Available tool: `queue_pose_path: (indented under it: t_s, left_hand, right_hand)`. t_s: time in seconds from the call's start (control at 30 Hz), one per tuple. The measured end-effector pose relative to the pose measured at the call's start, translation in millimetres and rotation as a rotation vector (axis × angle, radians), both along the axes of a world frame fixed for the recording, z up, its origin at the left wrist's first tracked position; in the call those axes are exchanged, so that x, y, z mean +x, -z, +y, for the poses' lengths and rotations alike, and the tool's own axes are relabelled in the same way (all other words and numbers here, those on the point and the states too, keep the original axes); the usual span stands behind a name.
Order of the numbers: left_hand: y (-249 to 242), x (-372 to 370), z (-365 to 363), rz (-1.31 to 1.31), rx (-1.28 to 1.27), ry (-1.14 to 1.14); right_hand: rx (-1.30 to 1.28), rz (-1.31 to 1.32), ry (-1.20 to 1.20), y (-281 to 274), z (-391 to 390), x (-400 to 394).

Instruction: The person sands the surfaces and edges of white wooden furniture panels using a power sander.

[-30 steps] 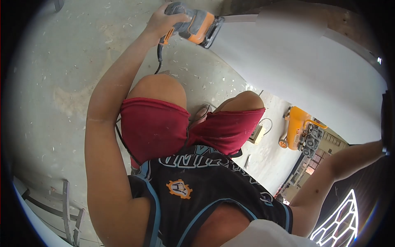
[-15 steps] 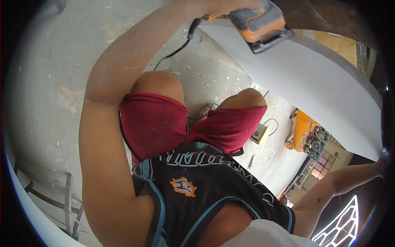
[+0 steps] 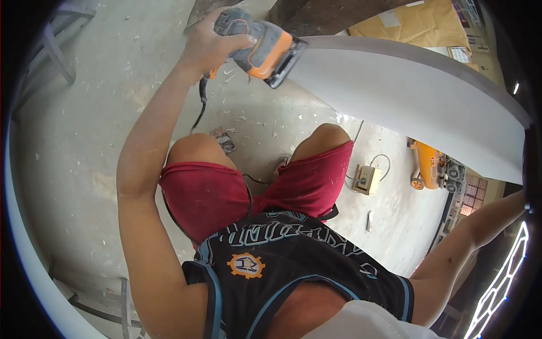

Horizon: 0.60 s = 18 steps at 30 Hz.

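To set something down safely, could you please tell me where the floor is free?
Floor between the grey frames, beside the left arm, looks open, though speckled. It's crowded between sander and left knee, with cord and scraps.

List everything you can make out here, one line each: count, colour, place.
panel: one, pale grey, upper right
sander: one, orange and grey, at the panel's left end
cord: one, black, hanging from the sander
wheeled machine: one, orange-yellow, right
socket box: one, cream, floor, centre right
tan sheet: one, tan, top right
metal frames: at least two, grey, left side
light strips: several, white, lower right
floor: one, grey, pale flecks
shorts: one pair, red, centre
shirt: one, black and blue, bottom
knees: two, bare, centre
left hand: one, bare, gripping the sander
right hand: one, right edge, mostly hidden
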<state>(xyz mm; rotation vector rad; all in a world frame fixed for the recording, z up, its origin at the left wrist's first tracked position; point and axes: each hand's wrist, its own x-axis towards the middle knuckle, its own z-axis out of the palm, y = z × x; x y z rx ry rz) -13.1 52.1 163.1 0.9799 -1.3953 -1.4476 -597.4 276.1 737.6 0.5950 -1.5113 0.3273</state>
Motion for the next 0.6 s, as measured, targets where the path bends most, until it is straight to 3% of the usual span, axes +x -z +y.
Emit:
queue_pose_path:
  t_s: [0.13,0.2,0.23,0.4,0.47,0.6]
  left_hand:
    - [-45,-17,10,-0.096,-0.284,0.001]
    - [-40,-16,2,-0.105,-0.288,0.032]
    - [-36,-13,-2,-0.115,-0.289,0.065]
    - [23,4,-3,-0.229,-0.315,-0.063]
    - [24,3,-2,-0.24,-0.307,-0.126]
    - [-7,4,2,-0.251,-0.331,-0.047]
  right_hand:
    - [-0.007,-0.024,0.053,4,16,-12]
    - [0.015,-0.025,0.119,8,19,-14]
    - [0.045,0.056,0.469,11,23,-11]
    - [-0.014,-0.065,0.271,8,54,-29]
    - [-0.019,-0.054,0.261,9,55,-34]
    - [-0.027,-0.036,0.235,10,61,-32]
